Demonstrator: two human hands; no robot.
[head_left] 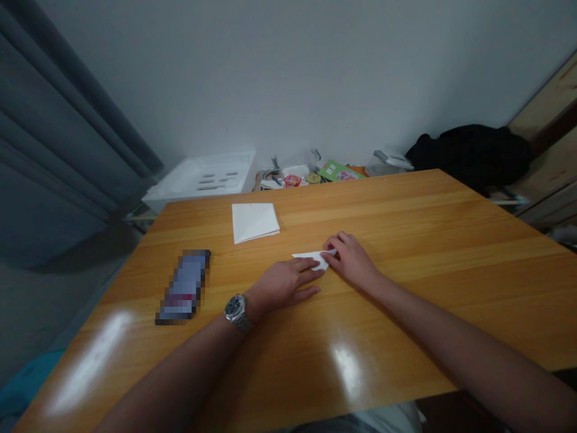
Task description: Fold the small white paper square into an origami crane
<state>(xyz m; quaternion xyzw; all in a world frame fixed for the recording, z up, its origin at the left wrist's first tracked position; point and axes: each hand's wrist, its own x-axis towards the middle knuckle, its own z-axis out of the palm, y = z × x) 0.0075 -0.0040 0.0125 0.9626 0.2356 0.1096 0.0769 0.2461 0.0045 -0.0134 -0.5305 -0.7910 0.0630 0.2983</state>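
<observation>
A small folded white paper (311,258) lies on the wooden table (406,228), mostly covered by my hands. My left hand (283,284), with a silver wristwatch (237,310) on the wrist, rests flat on the paper's near side with fingers stretched out. My right hand (349,258) presses on the paper's right end with fingers curled down onto it. Only the paper's left tip and top edge show between the hands.
A stack of folded white paper (253,221) lies farther back on the table. A blurred-out flat object (184,287) lies to the left. Beyond the far edge are a white plastic tray (202,175), small clutter (311,174) and a black garment (469,153).
</observation>
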